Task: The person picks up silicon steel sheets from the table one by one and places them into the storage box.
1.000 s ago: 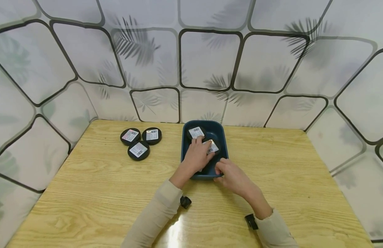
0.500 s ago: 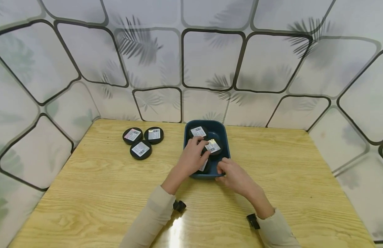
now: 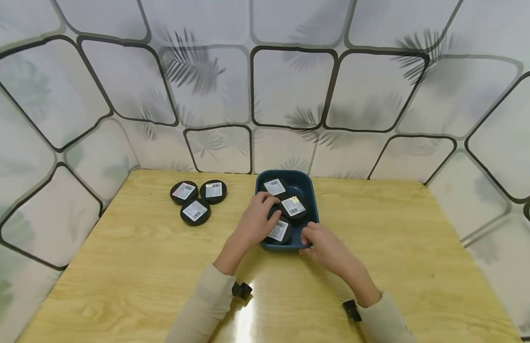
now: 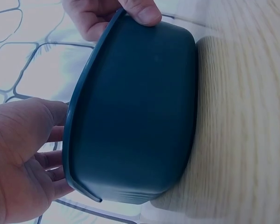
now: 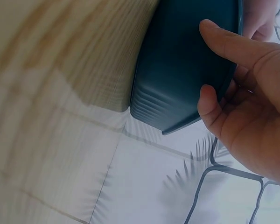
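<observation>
A dark blue plastic bin (image 3: 298,180) stands on the table, holding three round black discs with white barcode labels: a far one (image 3: 275,186), a middle one (image 3: 293,206) and a near one (image 3: 280,230). My left hand (image 3: 254,219) hovers over the bin's left rim, fingers loosely bent, fingertips beside the discs and nothing gripped. In the left wrist view its fingers reach behind the rim. My right hand (image 3: 327,245) pinches the near right corner of the bin; the right wrist view shows its thumb (image 5: 224,41) against the outer wall.
Left of the bin, three more black labelled discs (image 3: 195,211) lie clustered on the wooden table (image 3: 132,267). A patterned backdrop (image 3: 290,85) rises behind the table's far edge and along both sides.
My left hand has drawn back to the left from the middle disc, uncovering it and the near disc. The right hand stays on the bin's corner.
</observation>
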The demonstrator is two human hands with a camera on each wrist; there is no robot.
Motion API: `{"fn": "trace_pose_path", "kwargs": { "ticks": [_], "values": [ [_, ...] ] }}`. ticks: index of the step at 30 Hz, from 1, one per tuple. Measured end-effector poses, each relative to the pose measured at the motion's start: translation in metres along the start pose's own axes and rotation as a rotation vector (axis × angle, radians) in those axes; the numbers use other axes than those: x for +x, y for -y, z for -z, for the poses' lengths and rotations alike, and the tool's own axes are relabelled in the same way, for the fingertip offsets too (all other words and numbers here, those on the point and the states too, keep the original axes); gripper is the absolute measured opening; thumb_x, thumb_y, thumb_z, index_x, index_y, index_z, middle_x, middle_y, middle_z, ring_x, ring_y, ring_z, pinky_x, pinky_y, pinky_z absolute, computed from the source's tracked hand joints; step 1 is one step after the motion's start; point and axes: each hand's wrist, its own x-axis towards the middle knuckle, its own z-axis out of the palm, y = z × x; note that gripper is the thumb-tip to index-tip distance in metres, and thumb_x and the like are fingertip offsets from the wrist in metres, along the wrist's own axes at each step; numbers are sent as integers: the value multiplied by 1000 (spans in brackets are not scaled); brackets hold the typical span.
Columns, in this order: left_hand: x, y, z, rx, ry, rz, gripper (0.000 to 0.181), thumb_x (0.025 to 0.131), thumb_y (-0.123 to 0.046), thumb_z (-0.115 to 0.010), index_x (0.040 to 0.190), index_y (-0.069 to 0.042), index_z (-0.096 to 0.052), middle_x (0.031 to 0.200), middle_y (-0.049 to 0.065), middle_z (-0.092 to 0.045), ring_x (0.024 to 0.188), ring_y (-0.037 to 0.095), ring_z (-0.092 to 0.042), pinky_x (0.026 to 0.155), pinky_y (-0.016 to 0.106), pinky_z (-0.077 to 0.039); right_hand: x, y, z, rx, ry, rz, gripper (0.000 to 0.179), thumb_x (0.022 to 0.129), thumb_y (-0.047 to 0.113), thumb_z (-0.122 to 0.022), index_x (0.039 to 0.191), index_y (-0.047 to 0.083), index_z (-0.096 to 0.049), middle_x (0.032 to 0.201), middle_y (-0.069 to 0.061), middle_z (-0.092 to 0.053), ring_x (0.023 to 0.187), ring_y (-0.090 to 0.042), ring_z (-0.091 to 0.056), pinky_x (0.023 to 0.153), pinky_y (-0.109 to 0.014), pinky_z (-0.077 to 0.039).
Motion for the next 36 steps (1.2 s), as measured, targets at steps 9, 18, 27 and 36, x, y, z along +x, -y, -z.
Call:
{"fn": "trace_pose_path", "kwargs": {
  "ticks": [9,18,27,36],
  "values": [
    [-5,5,5,-30,6,-72,24,96,-14,-65,117,0,-65,124,18,-54,114,33,-54,98,44,-47,0,3,-3,-19,2,-20,36,75,6,-85,74,14,-50,76,5,-40,71,-10,-39,63,-24,-38],
    [-5,9,18,-37,-25,-138,22,95,-10,-66,114,1,-65,120,18,-55,110,34,-52,97,46,-45,0,3,-3,-17,-5,-17,36,74,5,-86,74,14,-51,77,5,-41,72,-10,-40,63,-25,-39],
    [-6,16,27,-21,-28,-115,23,94,-10,-66,114,2,-65,118,19,-57,106,37,-54,94,48,-45,0,2,-4,-10,-5,-37,36,74,5,-86,74,15,-51,77,6,-41,73,-11,-40,64,-25,-38],
    [-7,23,36,-29,-34,-51,23,94,-10,-66,115,-1,-66,118,18,-58,110,37,-55,96,48,-45,-1,0,-4,-21,-17,-8,37,74,5,-85,74,15,-50,77,5,-40,74,-11,-40,65,-25,-38]
  ]
}}
